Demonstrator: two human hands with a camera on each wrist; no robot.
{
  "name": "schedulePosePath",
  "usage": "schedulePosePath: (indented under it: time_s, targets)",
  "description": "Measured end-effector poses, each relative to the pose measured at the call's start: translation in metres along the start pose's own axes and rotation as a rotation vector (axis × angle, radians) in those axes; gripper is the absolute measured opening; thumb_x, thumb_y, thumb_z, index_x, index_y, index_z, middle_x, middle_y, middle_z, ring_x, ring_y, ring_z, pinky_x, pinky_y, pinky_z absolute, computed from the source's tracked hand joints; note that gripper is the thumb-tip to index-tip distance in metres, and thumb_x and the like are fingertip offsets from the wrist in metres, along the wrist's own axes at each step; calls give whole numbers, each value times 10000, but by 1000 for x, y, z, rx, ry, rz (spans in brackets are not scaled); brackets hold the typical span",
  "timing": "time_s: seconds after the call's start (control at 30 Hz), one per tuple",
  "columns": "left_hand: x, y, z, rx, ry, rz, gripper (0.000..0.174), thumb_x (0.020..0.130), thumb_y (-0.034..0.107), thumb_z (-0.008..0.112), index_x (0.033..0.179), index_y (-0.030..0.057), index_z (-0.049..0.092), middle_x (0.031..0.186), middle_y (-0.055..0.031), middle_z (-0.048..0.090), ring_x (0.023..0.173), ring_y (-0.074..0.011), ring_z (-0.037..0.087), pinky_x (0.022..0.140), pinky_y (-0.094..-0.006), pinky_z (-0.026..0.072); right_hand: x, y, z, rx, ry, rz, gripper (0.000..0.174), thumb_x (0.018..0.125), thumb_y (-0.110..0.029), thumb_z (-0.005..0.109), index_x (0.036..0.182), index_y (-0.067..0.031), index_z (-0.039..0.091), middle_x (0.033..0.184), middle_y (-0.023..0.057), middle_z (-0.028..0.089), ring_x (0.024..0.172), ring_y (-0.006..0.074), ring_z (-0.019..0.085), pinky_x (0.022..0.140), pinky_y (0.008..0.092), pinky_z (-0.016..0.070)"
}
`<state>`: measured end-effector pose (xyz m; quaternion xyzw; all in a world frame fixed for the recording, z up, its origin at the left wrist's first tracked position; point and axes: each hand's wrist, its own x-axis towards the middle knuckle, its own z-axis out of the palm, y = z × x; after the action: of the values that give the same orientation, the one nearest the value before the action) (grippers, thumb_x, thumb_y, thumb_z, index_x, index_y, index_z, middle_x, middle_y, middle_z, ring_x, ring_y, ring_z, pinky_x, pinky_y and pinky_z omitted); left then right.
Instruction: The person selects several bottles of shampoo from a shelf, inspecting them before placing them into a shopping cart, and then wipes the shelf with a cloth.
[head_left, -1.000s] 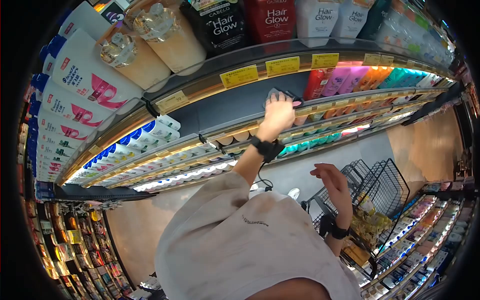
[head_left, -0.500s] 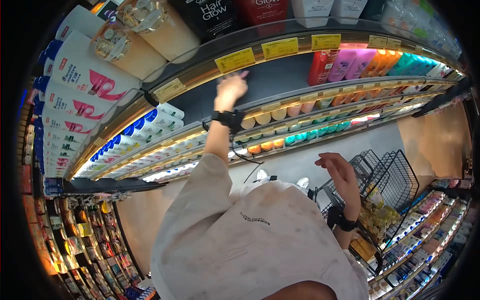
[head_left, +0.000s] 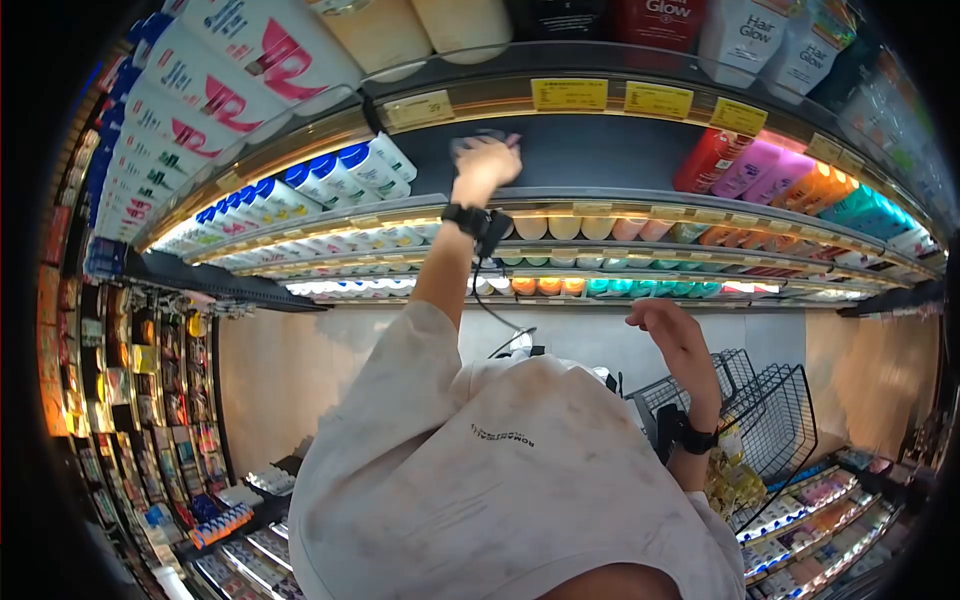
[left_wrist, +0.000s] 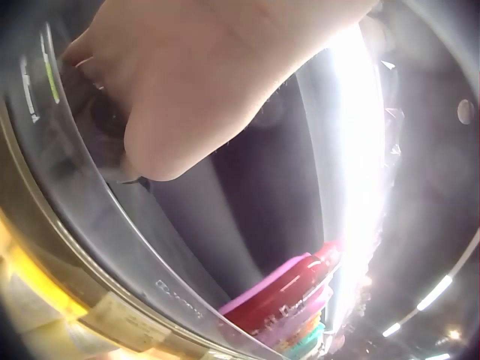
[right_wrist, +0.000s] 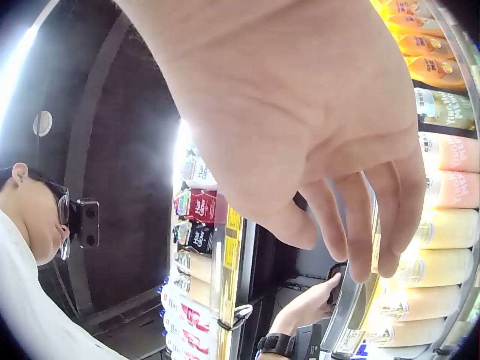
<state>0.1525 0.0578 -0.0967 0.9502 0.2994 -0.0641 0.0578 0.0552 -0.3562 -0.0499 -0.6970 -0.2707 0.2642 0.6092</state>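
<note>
My left hand (head_left: 487, 162) reaches into the grey shelf (head_left: 600, 160), over the bare part between white bottles and a red bottle (head_left: 712, 160). It grips a small dark grey thing with a bit of pink; in the left wrist view the thumb bends over this dark thing (left_wrist: 109, 116), mostly hidden by the hand, and I cannot tell its kind. My right hand (head_left: 675, 345) hangs in the air before my body, near the cart, fingers loosely bent with nothing in them. The right wrist view shows that right hand (right_wrist: 300, 127) from the palm side.
White bottles with blue caps (head_left: 340, 175) stand left of the left hand. Pink bottles (head_left: 765, 175) stand at the right. Large pump bottles line the shelf above, behind a clear lip. A black wire cart (head_left: 780, 410) with yellow packs stands at my right. A cable hangs from the left wrist.
The left hand has moved left along the shelf with the grey thing, away from the red bottle. The head view has shifted. The right hand stays loosely raised.
</note>
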Motion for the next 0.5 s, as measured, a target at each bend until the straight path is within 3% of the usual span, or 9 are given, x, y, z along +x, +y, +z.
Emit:
schedulePosePath:
  time_s: [0.03, 0.13, 0.17, 0.23, 0.3, 0.37, 0.43, 0.47, 0.5]
  targets:
    - [32, -21, 21, 66, 18, -121, 714, 999, 500, 344, 1462, -42, 389, 1516, -289, 370, 1407, -520, 309, 1143, -587, 270, 1, -2, 0, -1, -4, 4, 239, 1032, -156, 536, 1190, 4, 615, 990, 106, 714, 976, 167, 669, 884, 302, 507]
    - [50, -49, -3, -151, 65, -288, 819, 980, 558, 340, 1521, -51, 262, 1546, -377, 215, 1412, -596, 208, 1172, -592, 183, 2, -2, 4, 42, -7, -4, 243, 1034, -158, 531, 1198, 1, 615, 1003, 100, 709, 985, 169, 663, 895, 305, 502]
    - [57, -47, -7, -156, 48, -325, 774, 991, 549, 324, 1534, -1, 278, 1574, -322, 224, 1445, -547, 193, 1185, -561, 176, 2, 2, 6, 79, -17, -11, 246, 1034, -160, 530, 1201, 0, 614, 1009, 98, 707, 990, 170, 660, 900, 306, 501]
    - [43, -25, -16, -179, 65, -152, 700, 1001, 522, 311, 1528, 61, 336, 1589, -260, 252, 1459, -488, 221, 1193, -534, 181, 1, 5, 8, 123, -32, -8, 250, 1036, -165, 529, 1205, -1, 613, 1019, 94, 704, 998, 171, 655, 907, 307, 497]
    - [37, 7, 12, -53, 212, 165, 610, 1007, 476, 337, 1469, 90, 437, 1546, -235, 352, 1430, -454, 310, 1178, -524, 245, 0, 5, 12, 143, -48, 10, 254, 1037, -168, 527, 1209, 0, 611, 1028, 90, 700, 1005, 172, 650, 911, 308, 494]
    - [2, 42, 14, -69, 109, 362, 640, 999, 472, 368, 1489, 61, 396, 1566, -256, 295, 1433, -510, 257, 1175, -593, 216, 2, -1, 14, 111, -44, 32, 255, 1036, -166, 529, 1209, 3, 611, 1023, 93, 701, 998, 167, 649, 908, 303, 491]
    - [-20, 47, 18, -34, 230, 374, 531, 999, 435, 404, 1364, 68, 520, 1401, -267, 499, 1328, -490, 429, 1124, -555, 344, 0, -2, 11, 60, -35, 41, 254, 1035, -163, 530, 1208, 4, 612, 1022, 95, 700, 997, 166, 649, 908, 300, 489]
    - [-25, 38, 3, -86, 132, 369, 583, 1002, 462, 383, 1364, 23, 510, 1398, -275, 501, 1327, -493, 428, 1115, -569, 343, -1, -4, 10, 56, -17, 34, 254, 1035, -164, 531, 1206, 4, 612, 1024, 96, 700, 997, 166, 649, 908, 298, 487]
    - [-26, 30, -15, -130, -10, 300, 674, 1009, 481, 339, 1445, -27, 422, 1453, -311, 436, 1395, -514, 326, 1168, -566, 252, -2, -5, 8, 54, 5, 25, 254, 1035, -165, 532, 1205, 4, 613, 1027, 97, 699, 998, 166, 649, 908, 297, 486]
